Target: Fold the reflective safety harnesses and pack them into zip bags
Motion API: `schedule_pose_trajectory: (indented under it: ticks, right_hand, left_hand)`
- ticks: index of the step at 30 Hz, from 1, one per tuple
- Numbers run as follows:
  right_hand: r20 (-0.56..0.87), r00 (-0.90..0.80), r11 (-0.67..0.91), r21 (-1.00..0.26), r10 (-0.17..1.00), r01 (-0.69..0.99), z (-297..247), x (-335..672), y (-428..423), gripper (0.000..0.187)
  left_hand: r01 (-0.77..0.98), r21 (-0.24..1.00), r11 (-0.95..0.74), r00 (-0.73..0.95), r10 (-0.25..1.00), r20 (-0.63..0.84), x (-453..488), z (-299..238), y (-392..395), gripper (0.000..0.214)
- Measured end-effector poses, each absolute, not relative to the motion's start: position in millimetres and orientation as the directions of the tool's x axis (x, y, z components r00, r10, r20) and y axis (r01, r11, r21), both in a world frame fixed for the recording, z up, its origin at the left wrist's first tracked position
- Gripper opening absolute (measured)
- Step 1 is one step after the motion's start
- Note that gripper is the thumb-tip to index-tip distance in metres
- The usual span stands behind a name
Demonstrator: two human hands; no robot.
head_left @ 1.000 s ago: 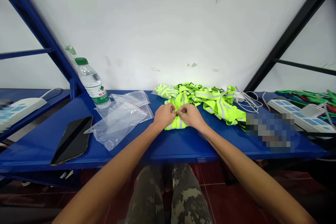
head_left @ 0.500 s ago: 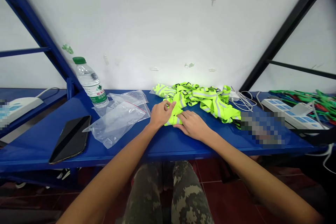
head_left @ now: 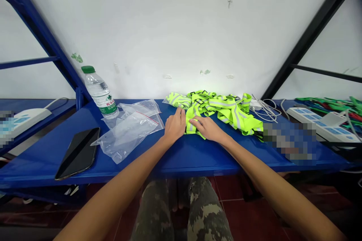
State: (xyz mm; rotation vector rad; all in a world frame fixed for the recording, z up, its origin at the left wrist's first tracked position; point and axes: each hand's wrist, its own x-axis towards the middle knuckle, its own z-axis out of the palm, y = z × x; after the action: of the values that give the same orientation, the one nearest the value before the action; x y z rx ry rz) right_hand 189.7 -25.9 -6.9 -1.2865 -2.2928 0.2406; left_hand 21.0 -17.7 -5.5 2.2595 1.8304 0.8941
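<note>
Item: left hand (head_left: 175, 125), open, just beside a neon-yellow reflective vest (head_left: 226, 107), which lay bunched on a blue metal shelf (head_left: 198, 156). Item: right hand (head_left: 206, 128), open, flat on the vest, not gripping. Nearby: clear plastic bags (head_left: 130, 131).

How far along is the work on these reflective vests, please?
Little looks done: the clear plastic bags lie flat with no vest visible inside. In hand: the left hand and right hand press the nearest vest. Left: the tangled heap of vests beyond.
</note>
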Motion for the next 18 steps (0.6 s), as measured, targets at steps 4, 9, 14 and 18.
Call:
schedule_pose_trajectory:
  ticks: [4, 9, 14, 18]
  right_hand:
    - [0.342, -0.407, 0.527, -0.433, 0.847, 0.731, -11, 189, -17, 0.054]
    - [0.447, -0.379, 0.508, -0.212, 0.810, 0.835, -13, 186, -17, 0.054]
    - [0.561, -0.464, 0.533, 0.046, 0.686, 0.845, -9, 180, -41, 0.039]
    - [0.490, -0.582, 0.639, 0.064, 0.649, 0.766, -11, 186, -60, 0.044]
  left_hand:
    - [0.847, 0.452, -0.279, 0.127, 0.933, 0.337, 21, -5, -13, 0.035]
    - [0.875, 0.418, -0.246, 0.123, 0.946, 0.298, 24, -7, -12, 0.038]
    - [0.891, 0.367, -0.268, 0.129, 0.923, 0.362, 28, -9, -11, 0.046]
    - [0.890, 0.428, -0.155, 0.068, 0.975, 0.212, 30, -10, 3, 0.047]
